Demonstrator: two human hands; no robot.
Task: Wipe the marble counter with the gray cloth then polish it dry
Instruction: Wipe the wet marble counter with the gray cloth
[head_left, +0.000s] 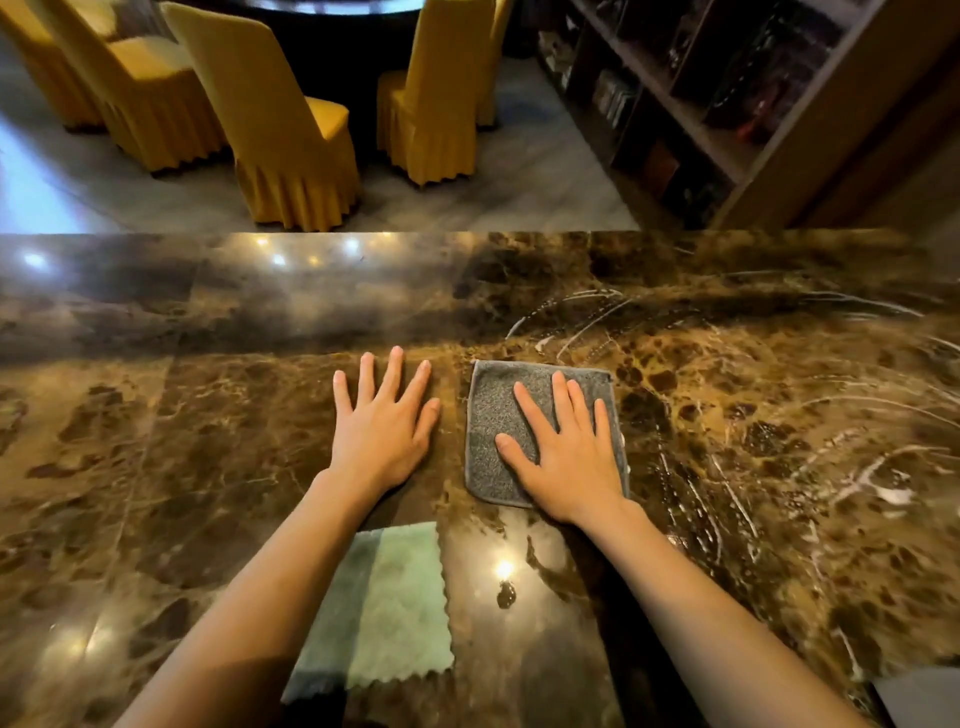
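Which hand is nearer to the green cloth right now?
Left. The left hand lies flat on the bare marble counter, just beyond the green cloth, its forearm crossing the cloth's left edge. The right hand rests flat on the gray cloth, farther right.

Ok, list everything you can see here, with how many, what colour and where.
marble counter: one, brown veined, fills the foreground, wet streaks on its right part
gray cloth: one, gray, flat on the counter at centre
green cloth: one, pale green, near edge of the counter
chairs: at least four, yellow covers, on the floor beyond
shelving unit: one, dark wood, upper right
left hand: flat on bare marble
right hand: flat on the gray cloth
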